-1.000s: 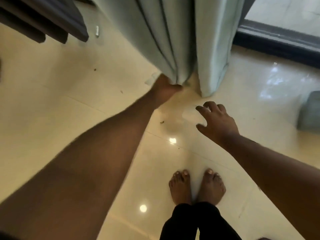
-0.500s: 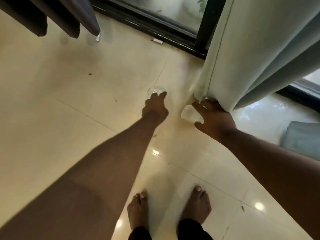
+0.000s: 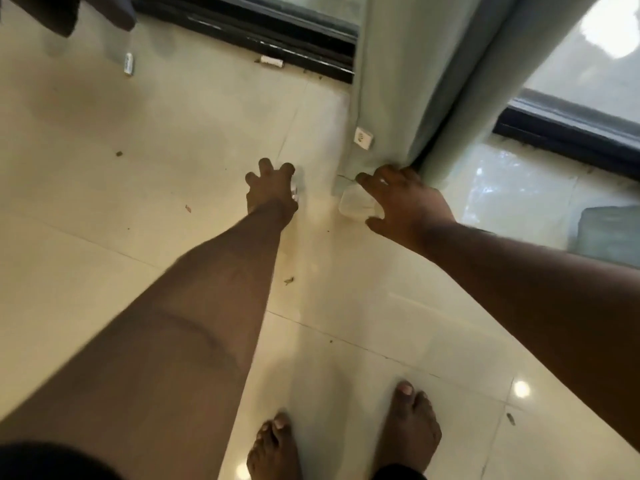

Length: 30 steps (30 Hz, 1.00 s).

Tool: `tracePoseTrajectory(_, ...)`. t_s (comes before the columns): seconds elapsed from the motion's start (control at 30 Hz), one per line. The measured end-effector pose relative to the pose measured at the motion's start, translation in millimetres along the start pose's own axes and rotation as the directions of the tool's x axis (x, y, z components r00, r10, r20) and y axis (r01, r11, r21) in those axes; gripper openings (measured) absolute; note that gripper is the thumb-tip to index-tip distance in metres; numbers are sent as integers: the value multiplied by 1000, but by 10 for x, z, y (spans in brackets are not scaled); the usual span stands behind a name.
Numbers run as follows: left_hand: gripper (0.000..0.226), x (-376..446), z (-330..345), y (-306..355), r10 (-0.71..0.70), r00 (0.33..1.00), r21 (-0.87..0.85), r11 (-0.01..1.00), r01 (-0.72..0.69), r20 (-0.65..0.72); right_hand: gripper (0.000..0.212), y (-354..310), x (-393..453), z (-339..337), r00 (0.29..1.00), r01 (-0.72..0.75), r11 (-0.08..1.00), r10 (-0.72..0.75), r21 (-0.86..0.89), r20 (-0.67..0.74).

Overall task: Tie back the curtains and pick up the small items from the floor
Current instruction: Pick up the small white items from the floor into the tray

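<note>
Since half a second ago: left hand (image 3: 272,192) now curled over the small clear cup (image 3: 294,195), before only touching its rim with fingertips. Right hand (image 3: 405,202) still gripping the second clear cup (image 3: 358,206), lying on its side, long axis running left-right, mouth direction unclear. Pale green curtain (image 3: 415,91) hanging just behind, hem touching right fingers. Both cups down at the tiled floor (image 3: 138,220).

Left hand (image 3: 272,190) down over clear cup (image 3: 295,194); right hand (image 3: 405,202) to its right, round second clear cup (image 3: 358,204). Curtain (image 3: 415,81) just behind right hand, white socket piece (image 3: 363,137) at hem. Bare feet (image 3: 346,441) nearest, on floor (image 3: 138,202).
</note>
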<state>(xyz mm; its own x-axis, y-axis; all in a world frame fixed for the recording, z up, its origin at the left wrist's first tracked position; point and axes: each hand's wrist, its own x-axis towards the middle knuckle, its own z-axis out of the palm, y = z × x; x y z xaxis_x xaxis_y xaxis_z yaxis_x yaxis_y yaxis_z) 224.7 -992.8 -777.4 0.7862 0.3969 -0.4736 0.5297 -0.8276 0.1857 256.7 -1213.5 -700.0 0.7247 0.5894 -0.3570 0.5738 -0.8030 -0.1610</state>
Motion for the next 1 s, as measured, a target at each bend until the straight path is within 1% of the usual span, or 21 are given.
tracePoseTrajectory(0.1,59,-368,-81,-96,42,998,-44,998,-40,48,66,-91,-142,-92,999,-24,999,22,36,35)
tracePoseTrajectory(0.17,62,-770,-181,-102,87,994,-28,996,-85,63,62,-182,-324,-203,997,-58,997,55,51,51)
tracePoseTrajectory(0.27,64,-1442,-385,-63,123,987,-15,992,-123,106,60,-390,-778,-408,989,-115,986,103,120,103)
tracePoseTrajectory(0.37,63,-2199,-683,115,161,969,-9,987,-162,189,58,-597,-1481,-659,967,-214,958,180,191,178)
tracePoseTrajectory(0.5,63,-3236,-1188,467,223,935,70,965,-251,277,57,-912,-2567,-1062,911,-389,863,310,322,270)
tracePoseTrajectory(0.6,65,-4005,-1585,769,308,876,100,925,-367,371,56,-1124,-3484,-1486,850,-525,746,435,410,297)
tracePoseTrajectory(0.73,64,-5011,-2041,1081,462,754,93,822,-561,468,58,-1407,-4704,-1960,728,-674,560,617,482,300)
tracePoseTrajectory(0.8,65,-5453,-2196,1211,526,690,100,755,-648,497,58,-1534,-5225,-2104,675,-715,506,679,482,287)
tracePoseTrajectory(0.87,66,-5891,-2318,1366,593,619,110,671,-733,515,57,-1663,-5752,-2244,610,-750,425,741,506,281)
tracePoseTrajectory(0.9,66,-6088,-2372,1441,618,591,117,633,-765,518,57,-1730,-5987,-2318,581,-760,387,765,522,279)
tracePoseTrajectory(0.93,67,-6206,-2414,1497,630,580,120,617,-778,516,58,-1775,-6133,-2367,567,-765,373,777,525,273)
tracePoseTrajectory(1.0,67,-6617,-2499,1657,665,523,122,551,-826,533,63,-1903,-6615,-2479,501,-778,309,830,548,244)
